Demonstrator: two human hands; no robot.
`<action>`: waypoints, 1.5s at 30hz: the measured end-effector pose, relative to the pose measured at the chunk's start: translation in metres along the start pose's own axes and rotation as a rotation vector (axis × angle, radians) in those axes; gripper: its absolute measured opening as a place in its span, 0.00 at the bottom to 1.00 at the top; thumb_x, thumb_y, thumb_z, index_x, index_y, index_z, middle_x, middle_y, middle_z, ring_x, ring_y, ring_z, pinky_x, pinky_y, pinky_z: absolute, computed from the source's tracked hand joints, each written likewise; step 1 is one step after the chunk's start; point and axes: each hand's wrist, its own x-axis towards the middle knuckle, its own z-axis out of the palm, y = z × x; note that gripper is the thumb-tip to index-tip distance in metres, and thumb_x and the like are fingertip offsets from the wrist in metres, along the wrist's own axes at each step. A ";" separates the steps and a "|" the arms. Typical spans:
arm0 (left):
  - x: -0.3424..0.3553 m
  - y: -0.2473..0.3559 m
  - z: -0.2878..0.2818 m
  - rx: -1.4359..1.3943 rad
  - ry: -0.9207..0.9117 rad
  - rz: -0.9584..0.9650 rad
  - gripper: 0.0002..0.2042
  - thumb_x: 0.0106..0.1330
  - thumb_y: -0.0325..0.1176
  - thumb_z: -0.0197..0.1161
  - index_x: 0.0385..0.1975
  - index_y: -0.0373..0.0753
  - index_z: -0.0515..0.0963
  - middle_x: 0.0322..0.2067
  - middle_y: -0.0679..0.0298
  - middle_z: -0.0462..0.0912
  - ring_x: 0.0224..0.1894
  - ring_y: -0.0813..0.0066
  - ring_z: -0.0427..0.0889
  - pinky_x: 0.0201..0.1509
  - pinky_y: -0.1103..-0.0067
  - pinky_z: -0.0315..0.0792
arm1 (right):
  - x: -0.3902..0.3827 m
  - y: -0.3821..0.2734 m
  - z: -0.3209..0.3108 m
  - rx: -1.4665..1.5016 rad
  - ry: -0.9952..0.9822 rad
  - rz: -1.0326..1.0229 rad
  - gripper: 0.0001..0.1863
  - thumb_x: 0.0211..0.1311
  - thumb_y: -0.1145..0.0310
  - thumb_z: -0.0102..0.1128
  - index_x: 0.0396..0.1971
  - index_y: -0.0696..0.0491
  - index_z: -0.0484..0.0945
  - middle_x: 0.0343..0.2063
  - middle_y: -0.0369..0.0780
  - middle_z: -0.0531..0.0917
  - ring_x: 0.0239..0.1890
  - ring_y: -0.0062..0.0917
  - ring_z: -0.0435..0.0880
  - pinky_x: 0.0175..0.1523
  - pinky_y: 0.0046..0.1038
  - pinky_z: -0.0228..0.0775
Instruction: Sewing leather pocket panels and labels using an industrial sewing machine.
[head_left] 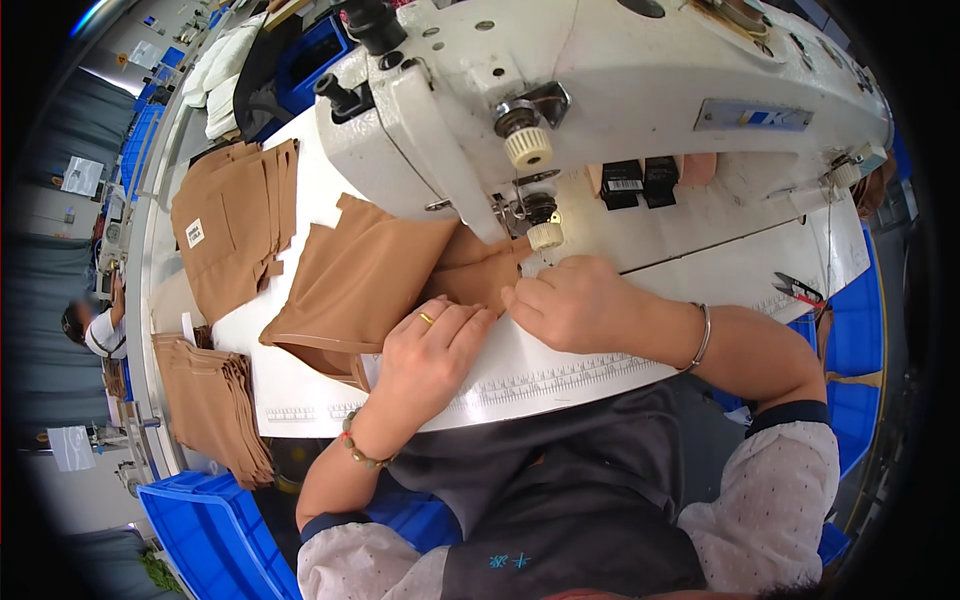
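A brown fabric piece (365, 265) lies on the white sewing table, its folded layers running under the needle area of a white sewing machine (620, 90). My left hand (430, 350), with a gold ring, is closed on the near edge of this fabric, its thumb hidden. Close by on the right, my right hand (575, 300) has its fingers bent in a pinch at the fabric's edge, just in front of the presser foot. The fingertips there are partly covered by the hand itself.
Stacked brown fabric pieces (210, 400) lie at the table's left edge, with another brown stack (235, 220) behind them. Red-handled thread snips (800, 290) rest at the right. Blue bins (215, 530) stand below the table. A person (105, 325) sits far left.
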 end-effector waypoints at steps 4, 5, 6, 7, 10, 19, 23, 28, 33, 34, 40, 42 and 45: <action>0.012 -0.001 -0.009 -0.177 -0.086 -0.154 0.13 0.55 0.21 0.68 0.41 0.35 0.82 0.39 0.61 0.84 0.41 0.58 0.82 0.48 0.69 0.78 | 0.002 -0.004 -0.001 0.099 -0.013 0.100 0.08 0.53 0.71 0.65 0.34 0.56 0.84 0.19 0.32 0.75 0.20 0.21 0.79 0.21 0.25 0.68; 0.016 -0.001 -0.007 -0.168 -0.093 -0.159 0.13 0.55 0.21 0.68 0.41 0.35 0.82 0.39 0.61 0.84 0.41 0.58 0.82 0.48 0.69 0.78 | 0.002 -0.006 -0.002 0.097 -0.017 0.091 0.08 0.53 0.71 0.65 0.34 0.56 0.84 0.19 0.32 0.75 0.20 0.21 0.79 0.21 0.25 0.68; 0.022 -0.002 -0.002 -0.150 -0.007 -0.176 0.14 0.55 0.21 0.67 0.42 0.34 0.82 0.43 0.58 0.82 0.44 0.57 0.80 0.49 0.69 0.77 | 0.003 -0.007 -0.003 0.149 -0.027 0.134 0.05 0.54 0.71 0.62 0.29 0.55 0.80 0.20 0.34 0.76 0.20 0.24 0.81 0.22 0.27 0.71; 0.025 -0.003 0.003 -0.127 0.042 -0.217 0.14 0.56 0.21 0.66 0.44 0.34 0.81 0.48 0.56 0.80 0.47 0.56 0.79 0.50 0.68 0.76 | 0.004 -0.009 -0.005 0.202 -0.038 0.175 0.04 0.54 0.71 0.59 0.25 0.54 0.76 0.20 0.36 0.77 0.21 0.27 0.83 0.24 0.28 0.73; 0.028 -0.005 0.015 -0.079 0.016 -0.189 0.17 0.57 0.22 0.66 0.49 0.33 0.81 0.50 0.56 0.78 0.49 0.57 0.77 0.51 0.69 0.75 | 0.001 -0.010 -0.012 0.213 -0.185 0.214 0.04 0.56 0.71 0.58 0.28 0.55 0.78 0.21 0.36 0.79 0.23 0.27 0.85 0.25 0.29 0.74; 0.016 -0.002 0.025 0.024 0.001 -0.109 0.23 0.54 0.23 0.66 0.54 0.36 0.81 0.48 0.62 0.78 0.47 0.63 0.78 0.50 0.70 0.75 | -0.001 -0.008 -0.015 0.166 -0.180 0.236 0.18 0.48 0.70 0.66 0.42 0.55 0.85 0.20 0.32 0.79 0.20 0.22 0.81 0.23 0.29 0.71; 0.019 -0.006 0.024 0.021 0.014 -0.099 0.22 0.54 0.23 0.66 0.53 0.36 0.81 0.49 0.62 0.78 0.48 0.62 0.78 0.50 0.70 0.75 | 0.001 -0.007 -0.015 0.140 -0.214 0.250 0.18 0.48 0.70 0.65 0.42 0.55 0.86 0.19 0.32 0.79 0.19 0.23 0.81 0.24 0.29 0.70; 0.028 -0.017 0.028 0.047 0.022 -0.114 0.19 0.56 0.24 0.66 0.50 0.37 0.82 0.50 0.62 0.80 0.49 0.60 0.80 0.50 0.69 0.75 | 0.005 0.001 -0.010 0.132 -0.189 0.283 0.08 0.53 0.71 0.62 0.33 0.57 0.79 0.18 0.36 0.80 0.19 0.28 0.83 0.23 0.32 0.71; 0.036 -0.034 0.034 0.026 0.085 -0.083 0.16 0.57 0.23 0.65 0.46 0.36 0.83 0.46 0.62 0.83 0.45 0.60 0.83 0.47 0.69 0.75 | 0.009 0.010 -0.006 0.167 -0.152 0.318 0.05 0.52 0.71 0.62 0.28 0.55 0.78 0.18 0.37 0.80 0.20 0.30 0.83 0.25 0.33 0.72; 0.038 -0.037 0.035 0.009 0.077 -0.093 0.16 0.57 0.22 0.65 0.46 0.36 0.83 0.44 0.62 0.83 0.44 0.60 0.83 0.46 0.68 0.75 | 0.010 0.011 -0.005 0.170 -0.177 0.334 0.04 0.52 0.72 0.61 0.27 0.54 0.78 0.18 0.38 0.80 0.21 0.31 0.84 0.26 0.34 0.72; 0.045 -0.054 0.044 0.047 0.130 -0.112 0.03 0.58 0.27 0.67 0.31 0.38 0.84 0.28 0.60 0.82 0.26 0.58 0.81 0.31 0.67 0.71 | 0.013 0.015 -0.003 0.170 -0.135 0.356 0.01 0.52 0.74 0.59 0.25 0.53 0.79 0.21 0.40 0.81 0.25 0.33 0.85 0.29 0.35 0.74; 0.047 -0.058 0.046 0.022 0.122 -0.118 0.02 0.59 0.27 0.67 0.29 0.38 0.83 0.26 0.59 0.82 0.25 0.57 0.80 0.30 0.67 0.71 | 0.013 0.015 -0.002 0.181 -0.119 0.353 0.01 0.52 0.74 0.59 0.25 0.53 0.79 0.21 0.40 0.82 0.26 0.34 0.86 0.30 0.35 0.74; 0.049 -0.061 0.046 0.009 0.118 -0.125 0.04 0.59 0.29 0.67 0.26 0.38 0.81 0.23 0.58 0.81 0.23 0.55 0.79 0.30 0.66 0.70 | 0.012 0.016 -0.002 0.178 -0.127 0.350 0.01 0.52 0.74 0.59 0.25 0.53 0.80 0.22 0.40 0.82 0.26 0.34 0.86 0.30 0.36 0.75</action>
